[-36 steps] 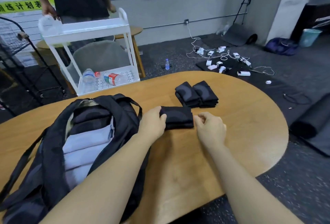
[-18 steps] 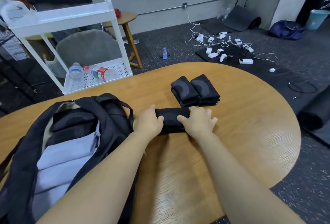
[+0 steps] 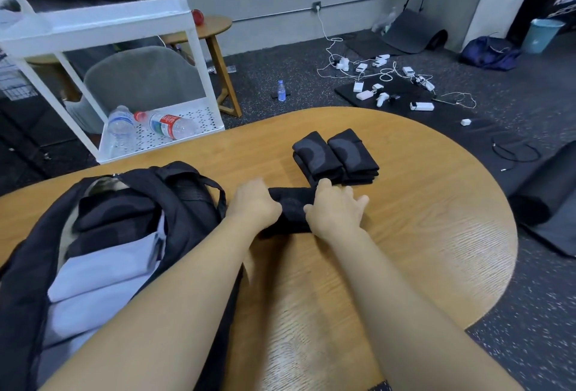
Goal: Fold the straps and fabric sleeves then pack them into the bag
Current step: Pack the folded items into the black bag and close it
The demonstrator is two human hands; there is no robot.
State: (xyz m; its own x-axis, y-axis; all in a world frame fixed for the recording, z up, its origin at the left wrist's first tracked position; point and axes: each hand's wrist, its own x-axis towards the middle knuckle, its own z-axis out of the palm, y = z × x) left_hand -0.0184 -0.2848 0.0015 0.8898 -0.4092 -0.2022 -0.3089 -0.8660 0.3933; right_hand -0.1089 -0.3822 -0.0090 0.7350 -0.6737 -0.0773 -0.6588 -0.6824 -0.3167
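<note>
A folded black fabric sleeve [image 3: 291, 206] lies on the wooden table [image 3: 420, 235] between my hands. My left hand [image 3: 254, 205] grips its left end with curled fingers. My right hand [image 3: 335, 211] presses down on its right end with fingers spread fairly straight. Just beyond, two more folded black sleeves [image 3: 335, 155] sit side by side in a small stack. The open black bag [image 3: 174, 200] lies at the left, with dark folded pieces and pale lavender fabric [image 3: 93, 284] inside.
A white utility cart [image 3: 103, 23] with plastic bottles [image 3: 165, 124] stands past the table's far edge, a grey chair behind it. Chargers and cables [image 3: 389, 79] litter the floor at the back right. A rolled dark mat [image 3: 542, 194] lies to the right.
My right hand moved from beside the sleeve onto its right end and flattened out. The view tilted down and closer. My left hand kept its hold.
</note>
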